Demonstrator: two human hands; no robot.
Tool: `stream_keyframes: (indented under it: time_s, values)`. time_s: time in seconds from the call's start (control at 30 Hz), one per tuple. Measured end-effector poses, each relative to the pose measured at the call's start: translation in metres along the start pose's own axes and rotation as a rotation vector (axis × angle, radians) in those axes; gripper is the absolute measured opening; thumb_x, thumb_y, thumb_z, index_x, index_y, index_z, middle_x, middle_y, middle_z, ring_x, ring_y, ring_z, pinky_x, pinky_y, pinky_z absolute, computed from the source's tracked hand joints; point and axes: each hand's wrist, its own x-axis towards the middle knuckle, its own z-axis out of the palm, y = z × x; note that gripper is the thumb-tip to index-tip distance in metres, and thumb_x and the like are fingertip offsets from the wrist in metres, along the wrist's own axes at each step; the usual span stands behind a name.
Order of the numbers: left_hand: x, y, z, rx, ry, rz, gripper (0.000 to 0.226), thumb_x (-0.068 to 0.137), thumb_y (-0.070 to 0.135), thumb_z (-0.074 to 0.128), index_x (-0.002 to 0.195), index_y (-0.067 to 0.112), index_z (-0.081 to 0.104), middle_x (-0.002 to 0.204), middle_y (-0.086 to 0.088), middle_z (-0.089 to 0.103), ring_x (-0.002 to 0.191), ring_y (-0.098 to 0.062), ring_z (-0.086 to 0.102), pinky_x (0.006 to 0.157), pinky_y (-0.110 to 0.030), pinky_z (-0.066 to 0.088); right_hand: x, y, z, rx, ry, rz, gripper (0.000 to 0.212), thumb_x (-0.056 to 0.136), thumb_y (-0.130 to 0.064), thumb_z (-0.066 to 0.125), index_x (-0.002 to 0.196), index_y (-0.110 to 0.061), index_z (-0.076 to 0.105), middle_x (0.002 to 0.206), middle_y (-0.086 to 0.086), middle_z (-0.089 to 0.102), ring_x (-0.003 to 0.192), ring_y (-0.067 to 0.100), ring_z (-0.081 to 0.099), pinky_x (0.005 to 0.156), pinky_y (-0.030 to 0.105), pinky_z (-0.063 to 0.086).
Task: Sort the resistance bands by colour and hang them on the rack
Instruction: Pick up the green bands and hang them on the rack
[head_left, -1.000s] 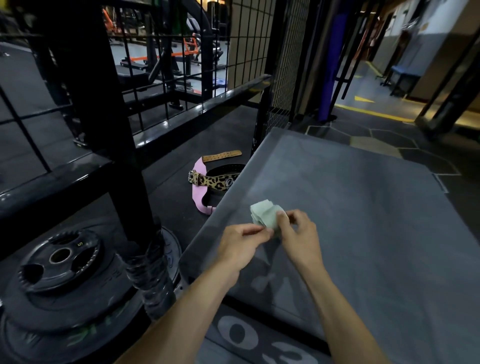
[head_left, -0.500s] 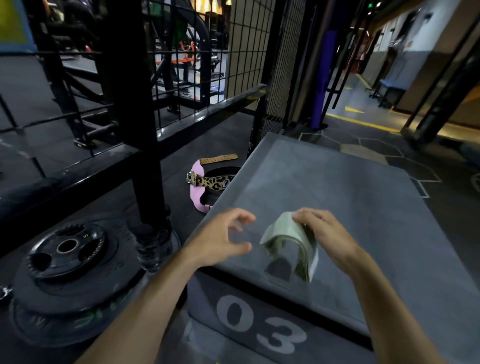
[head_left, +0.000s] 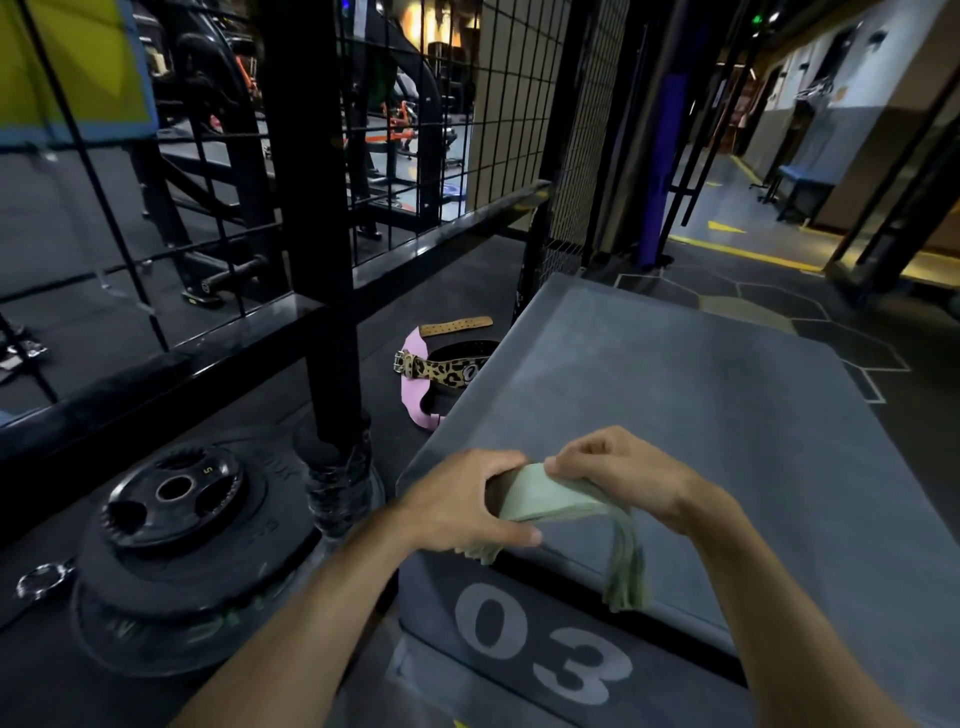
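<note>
Both hands have closed on the pale green resistance band (head_left: 558, 496) since half a second ago, when the left hand (head_left: 462, 501) hovered free beside it with fingers spread. Now the left hand clasps the band's near end, thumb underneath and fingers curled over the top, while the right hand (head_left: 621, 478) pinches the folded layers from above at their upper edge. From that pinch the stacked band drapes over and down toward 5 o'clock, its loose end hanging blurred just above the front edge of the grey plyo box (head_left: 701, 415), which carries a white "03" on its near face. The hands work over the box's near-left corner. At 9 o'clock from the hands, a stack of black weight plates (head_left: 171, 525) lies on the floor beside the base of a black steel upright (head_left: 322, 260). At 12 o'clock, on the dark floor just beyond the box's left edge, lies a pink lifting belt (head_left: 415, 400) with a leopard-print strap (head_left: 441, 370) across it, and a tan leather strap (head_left: 456, 326) just beyond.
</note>
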Motion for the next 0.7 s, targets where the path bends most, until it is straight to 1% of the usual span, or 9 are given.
stream_keyframes:
  time_s: [0.1, 0.2, 0.3, 0.37, 0.47, 0.53, 0.6, 0.63, 0.7]
  values:
    - [-0.01, -0.008, -0.007, -0.077, -0.079, -0.029, 0.047, 0.074, 0.041, 0.085, 0.115, 0.026, 0.067, 0.104, 0.007, 0.071, 0.098, -0.013, 0.067, 0.089, -0.047, 0.053, 0.001, -0.004, 0.005, -0.157, -0.037, 0.067, 0.038, 0.089, -0.05, 0.069, 0.076, -0.015, 0.072, 0.069, -0.005, 0.064, 0.064, 0.009, 0.055, 0.063, 0.028, 0.043]
    - [-0.021, -0.01, -0.009, -0.151, -0.157, -0.115, 0.05, 0.075, 0.037, 0.086, 0.119, 0.024, 0.066, 0.112, 0.005, 0.073, 0.106, -0.017, 0.069, 0.096, -0.05, 0.052, 0.003, -0.011, 0.014, -0.12, -0.026, 0.013, 0.027, 0.086, -0.044, 0.075, 0.09, -0.018, 0.075, 0.084, -0.002, 0.074, 0.076, 0.006, 0.065, 0.073, 0.029, 0.052]
    - [-0.03, -0.006, -0.013, -0.228, -0.204, -0.175, 0.055, 0.078, 0.031, 0.086, 0.127, 0.023, 0.062, 0.119, 0.006, 0.072, 0.111, -0.012, 0.068, 0.101, -0.045, 0.052, 0.003, -0.023, 0.02, -0.016, 0.008, -0.031, 0.026, 0.084, -0.037, 0.079, 0.096, -0.015, 0.073, 0.072, -0.008, 0.069, 0.066, 0.001, 0.06, 0.062, 0.017, 0.045]
    - [-0.038, -0.002, -0.018, -0.286, -0.235, -0.188, 0.051, 0.082, 0.035, 0.083, 0.127, 0.023, 0.063, 0.12, 0.003, 0.071, 0.114, -0.015, 0.066, 0.104, -0.043, 0.051, 0.002, -0.026, 0.023, 0.016, 0.0, -0.058, 0.027, 0.084, -0.032, 0.08, 0.097, -0.011, 0.071, 0.066, -0.008, 0.063, 0.06, 0.002, 0.055, 0.057, 0.015, 0.041]
    - [-0.049, 0.003, -0.024, -0.41, -0.177, -0.25, 0.048, 0.092, 0.06, 0.06, 0.123, 0.023, 0.068, 0.12, 0.004, 0.071, 0.119, -0.015, 0.064, 0.108, -0.036, 0.046, -0.004, -0.032, 0.026, 0.009, -0.032, -0.089, 0.027, 0.085, -0.032, 0.08, 0.097, -0.011, 0.07, 0.063, -0.007, 0.058, 0.057, 0.004, 0.048, 0.054, 0.017, 0.037]
    - [-0.056, 0.008, -0.028, -0.465, -0.109, -0.347, 0.057, 0.098, 0.063, 0.045, 0.116, 0.014, 0.069, 0.115, 0.004, 0.071, 0.109, -0.011, 0.065, 0.102, -0.029, 0.046, -0.009, -0.037, 0.028, -0.027, -0.045, -0.108, 0.026, 0.085, -0.036, 0.079, 0.096, -0.014, 0.07, 0.065, -0.005, 0.057, 0.059, 0.007, 0.047, 0.057, 0.021, 0.036]
    - [-0.061, 0.012, -0.031, -0.366, -0.118, -0.343, 0.052, 0.098, 0.06, 0.048, 0.103, 0.01, 0.063, 0.104, 0.003, 0.06, 0.099, -0.01, 0.056, 0.095, -0.032, 0.04, -0.014, -0.043, 0.032, -0.036, -0.047, -0.139, 0.023, 0.086, -0.035, 0.078, 0.095, -0.015, 0.07, 0.068, -0.003, 0.057, 0.062, 0.008, 0.048, 0.059, 0.024, 0.037]
    - [-0.067, 0.014, -0.031, -0.311, -0.114, -0.326, 0.054, 0.095, 0.061, 0.05, 0.104, 0.01, 0.062, 0.106, 0.002, 0.057, 0.101, -0.011, 0.052, 0.096, -0.034, 0.037, -0.016, -0.046, 0.035, -0.039, -0.044, -0.16, 0.022, 0.086, -0.034, 0.078, 0.094, -0.016, 0.07, 0.068, -0.004, 0.057, 0.062, 0.008, 0.049, 0.06, 0.025, 0.038]
    - [-0.08, 0.017, -0.033, -0.3, -0.07, -0.356, 0.061, 0.09, 0.061, 0.052, 0.118, 0.009, 0.065, 0.115, 0.004, 0.063, 0.11, -0.011, 0.057, 0.104, -0.035, 0.037, -0.02, -0.054, 0.043, -0.048, -0.044, -0.211, 0.018, 0.087, -0.034, 0.077, 0.092, -0.018, 0.069, 0.068, -0.005, 0.056, 0.064, 0.009, 0.049, 0.061, 0.028, 0.039]
